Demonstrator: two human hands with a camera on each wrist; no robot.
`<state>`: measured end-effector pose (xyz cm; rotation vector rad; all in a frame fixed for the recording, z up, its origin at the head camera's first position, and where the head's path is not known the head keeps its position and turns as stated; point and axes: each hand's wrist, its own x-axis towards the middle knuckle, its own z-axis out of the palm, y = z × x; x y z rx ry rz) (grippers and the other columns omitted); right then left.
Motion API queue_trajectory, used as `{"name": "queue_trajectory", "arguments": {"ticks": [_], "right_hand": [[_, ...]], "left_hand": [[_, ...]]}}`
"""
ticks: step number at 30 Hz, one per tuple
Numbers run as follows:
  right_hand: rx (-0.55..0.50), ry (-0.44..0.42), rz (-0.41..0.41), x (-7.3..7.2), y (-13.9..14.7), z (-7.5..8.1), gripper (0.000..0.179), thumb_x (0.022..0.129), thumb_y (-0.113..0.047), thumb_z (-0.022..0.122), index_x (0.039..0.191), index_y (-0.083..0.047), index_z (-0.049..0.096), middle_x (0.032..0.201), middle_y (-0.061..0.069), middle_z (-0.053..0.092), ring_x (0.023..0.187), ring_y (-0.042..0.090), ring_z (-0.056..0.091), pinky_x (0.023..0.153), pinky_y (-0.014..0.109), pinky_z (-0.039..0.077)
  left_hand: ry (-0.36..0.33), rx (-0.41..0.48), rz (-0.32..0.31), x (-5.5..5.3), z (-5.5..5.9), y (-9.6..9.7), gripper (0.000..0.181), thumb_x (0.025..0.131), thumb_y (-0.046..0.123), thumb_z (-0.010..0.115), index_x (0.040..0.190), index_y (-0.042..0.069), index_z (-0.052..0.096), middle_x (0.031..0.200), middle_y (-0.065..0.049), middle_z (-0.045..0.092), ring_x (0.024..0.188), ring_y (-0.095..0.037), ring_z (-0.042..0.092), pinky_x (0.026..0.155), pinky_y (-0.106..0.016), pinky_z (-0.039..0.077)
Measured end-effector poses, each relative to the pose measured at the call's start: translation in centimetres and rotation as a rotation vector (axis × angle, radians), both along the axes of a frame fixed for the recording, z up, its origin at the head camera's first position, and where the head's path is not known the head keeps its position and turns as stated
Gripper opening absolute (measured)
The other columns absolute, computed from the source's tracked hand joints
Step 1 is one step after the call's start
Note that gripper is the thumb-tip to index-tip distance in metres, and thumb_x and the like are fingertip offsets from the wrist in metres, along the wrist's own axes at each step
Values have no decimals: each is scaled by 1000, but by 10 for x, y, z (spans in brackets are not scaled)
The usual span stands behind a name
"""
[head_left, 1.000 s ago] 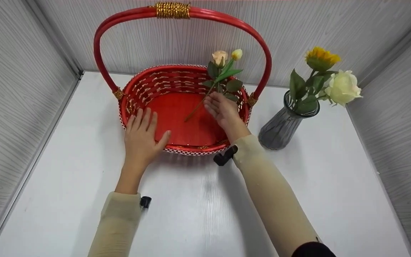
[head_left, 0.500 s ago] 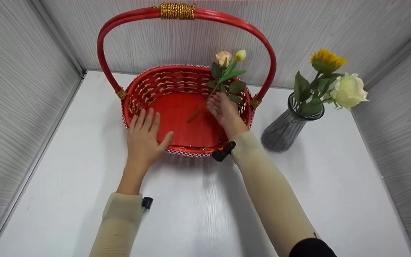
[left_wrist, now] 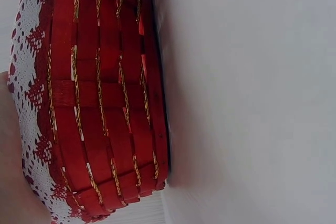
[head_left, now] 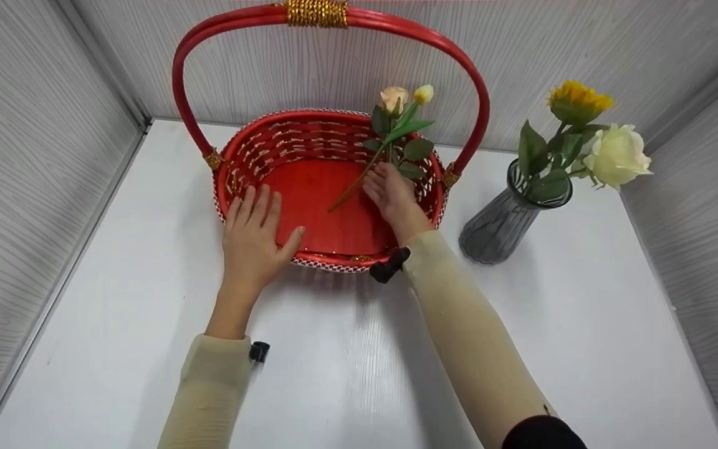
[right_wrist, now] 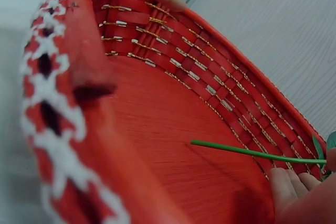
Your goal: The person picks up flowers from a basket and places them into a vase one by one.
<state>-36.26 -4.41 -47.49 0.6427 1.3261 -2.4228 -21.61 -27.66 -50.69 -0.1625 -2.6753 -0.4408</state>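
One of your hands, the left hand [head_left: 254, 249], lies over the near left rim of the red basket [head_left: 321, 218], its back turned up. The fingers stretch out over the basket's inside and the thumb stands wide along the near rim; it holds nothing loose. Seen from that wrist, the palm side is right by the white lace trim [left_wrist: 31, 93]. Your right hand [head_left: 394, 196] reaches in over the basket's near right rim, fingers bent and drawn together about flower stems.

You have one basket with one arched handle [head_left: 482, 112], and four flowers in all. Two are with your right hand: a peach rose [head_left: 394, 100] and a pale yellow tulip [head_left: 424, 94]. The other two, a yellow flower [head_left: 577, 103] and a white rose [head_left: 617, 156], stand in one grey vase [head_left: 496, 231] on the white table [head_left: 321, 380], well apart from the basket's right end.

Both held blossoms rise beyond your right fingers, by the basket's far right rim, with green leaves just above your knuckles. From your fingertips one stem [head_left: 348, 192] slopes down toward the middle of the basket floor; you cannot tell whether its tip touches there.
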Motion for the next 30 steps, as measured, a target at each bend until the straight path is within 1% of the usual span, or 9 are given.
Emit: {"name": "queue_trajectory", "arguments": {"ticks": [6,11,16,22,27,30], "right_hand": [[40,21,31,-2,-1,-1,43,104,-20,52,144,-3,50,148,17,51,134,27,53,104,35,49],[7,17,33,-2,-1,-2,46,104,-18,52,148,-6,46,151,16,48,137,27,50,105,36,48],[-25,14,23,-3,-2,-3,46,104,-15,52,149,-5,45,148,17,51,135,28,52,105,37,49],[-36,30,23,-3,-2,-4,47,103,-14,53,148,-4,44,147,17,52,134,28,52,108,38,46],[-42,36,9,-2,-1,-4,43,104,-15,53,146,-6,49,146,17,53,133,27,53,109,38,45],[-45,41,-5,-2,0,-4,42,103,-15,54,144,-7,51,142,17,56,126,27,57,105,37,48]], "left_hand": [[-7,-4,-3,-1,1,1,76,94,57,47,152,9,41,157,-16,38,149,-37,27,123,-52,11],[-2,-5,-6,-1,0,1,76,94,57,48,152,8,42,157,-16,40,148,-37,29,123,-53,13],[2,-6,-7,-1,0,0,76,94,58,47,151,8,42,157,-16,40,148,-38,29,124,-52,11],[10,10,-12,0,0,0,75,94,58,46,150,8,44,155,-16,41,149,-36,28,124,-51,12],[6,2,-11,0,1,0,75,94,58,45,151,9,43,156,-16,41,149,-36,28,124,-51,12],[6,-2,-10,0,1,0,75,94,58,46,151,9,43,156,-16,41,149,-37,28,124,-51,12]]}}
